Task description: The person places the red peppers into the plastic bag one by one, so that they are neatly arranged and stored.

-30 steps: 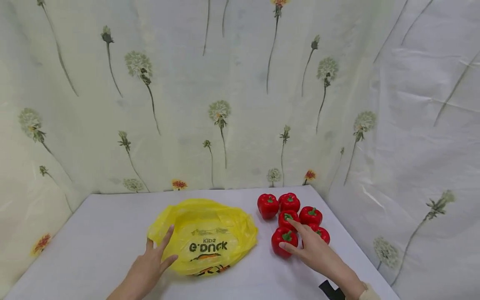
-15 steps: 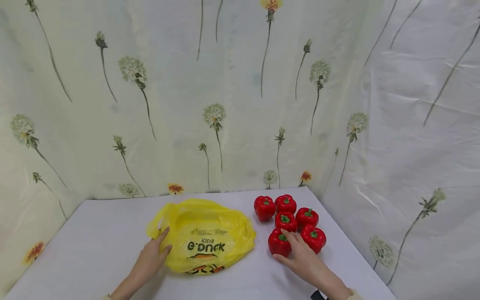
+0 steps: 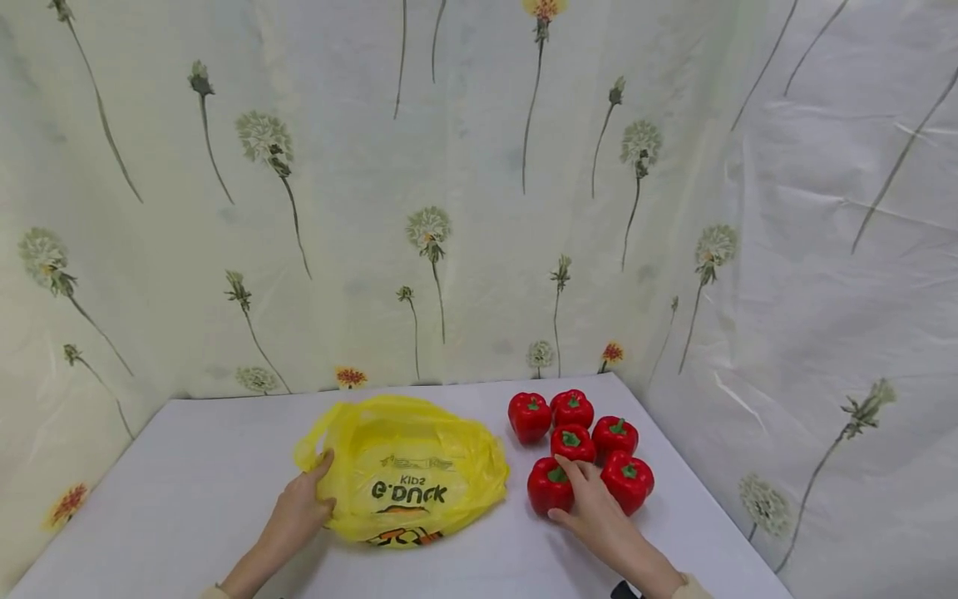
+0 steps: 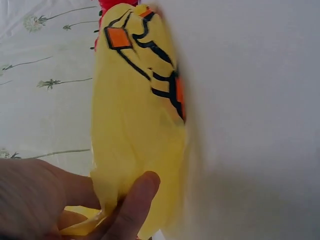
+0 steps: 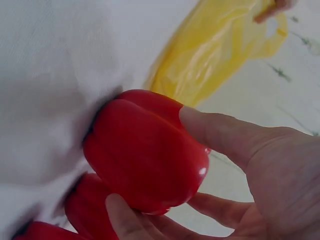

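A yellow plastic bag (image 3: 419,466) with dark lettering and an orange print lies on the white table, left of the peppers. At its left edge, my left hand (image 3: 298,507) pinches the plastic between thumb (image 4: 142,195) and fingers; part of the fingers is hidden behind the film. My right hand (image 3: 599,509) grips the nearest red bell pepper (image 3: 549,489), with the thumb on one side and the fingers round the other, as the right wrist view shows. That pepper (image 5: 145,145) looks smooth and glossy, and its underside is hidden.
Several more red bell peppers stand close behind and beside the held one, such as one pepper (image 3: 627,482) right by my fingers. A curtain (image 3: 479,183) with dandelion prints hangs behind the table (image 3: 209,466). A small black object (image 3: 624,589) shows near my right wrist.
My right hand has drawn back from above the peppers to the nearest one, which has shifted slightly left. My left hand's fingers have closed on the bag's edge.
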The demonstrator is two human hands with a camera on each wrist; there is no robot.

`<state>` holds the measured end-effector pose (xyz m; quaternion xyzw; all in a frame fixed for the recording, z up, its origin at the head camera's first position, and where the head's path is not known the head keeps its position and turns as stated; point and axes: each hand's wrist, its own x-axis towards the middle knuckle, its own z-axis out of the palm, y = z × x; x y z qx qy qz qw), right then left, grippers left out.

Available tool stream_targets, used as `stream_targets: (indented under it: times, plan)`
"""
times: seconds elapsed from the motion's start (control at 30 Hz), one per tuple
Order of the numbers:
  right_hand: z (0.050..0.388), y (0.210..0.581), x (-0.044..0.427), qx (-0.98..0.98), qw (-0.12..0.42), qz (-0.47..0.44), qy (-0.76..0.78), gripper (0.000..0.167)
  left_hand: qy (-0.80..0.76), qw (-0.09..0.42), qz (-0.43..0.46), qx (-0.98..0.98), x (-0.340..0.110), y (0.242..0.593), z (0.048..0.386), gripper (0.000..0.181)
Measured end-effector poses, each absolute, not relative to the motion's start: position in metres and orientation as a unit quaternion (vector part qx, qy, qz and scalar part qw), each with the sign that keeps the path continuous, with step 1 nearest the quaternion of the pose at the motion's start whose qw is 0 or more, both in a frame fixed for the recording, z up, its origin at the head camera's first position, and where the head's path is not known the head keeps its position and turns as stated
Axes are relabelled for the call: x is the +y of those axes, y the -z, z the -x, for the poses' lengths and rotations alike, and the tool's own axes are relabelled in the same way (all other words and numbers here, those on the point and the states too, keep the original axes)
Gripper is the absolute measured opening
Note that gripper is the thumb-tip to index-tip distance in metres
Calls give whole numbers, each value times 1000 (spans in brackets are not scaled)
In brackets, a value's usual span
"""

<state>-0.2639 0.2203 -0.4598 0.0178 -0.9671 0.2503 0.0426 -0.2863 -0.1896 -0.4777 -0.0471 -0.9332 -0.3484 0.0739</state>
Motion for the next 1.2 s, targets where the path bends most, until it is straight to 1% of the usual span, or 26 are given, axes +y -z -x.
stream_targets:
  times: [0.13, 0.23, 0.5, 0.67, 0.8, 1.03, 1.2]
  plan:
    - [269, 463, 217, -970, 39, -10, -241, 86, 335, 66, 50, -938, -187, 474, 287, 87]
    - [275, 464, 216, -968, 37, -9, -246, 86, 350, 51, 53, -934, -184, 472, 287, 93]
    - [292, 471, 216, -960, 2, -9, -280, 84, 352, 21, 61, -934, -186, 466, 290, 98]
    - [295, 478, 215, -953, -15, 8, -303, 91, 344, 10, 64, -937, -188, 464, 290, 102]
    - [295, 480, 215, -947, -23, 31, -320, 98, 345, 9, 66, -936, -188, 465, 291, 102]
    - [296, 479, 218, -937, -11, 28, -348, 93, 368, 15, 61, -928, -186, 463, 295, 93]
    - [298, 481, 217, -935, -7, 32, -353, 97, 379, 11, 70, -923, -183, 462, 298, 89]
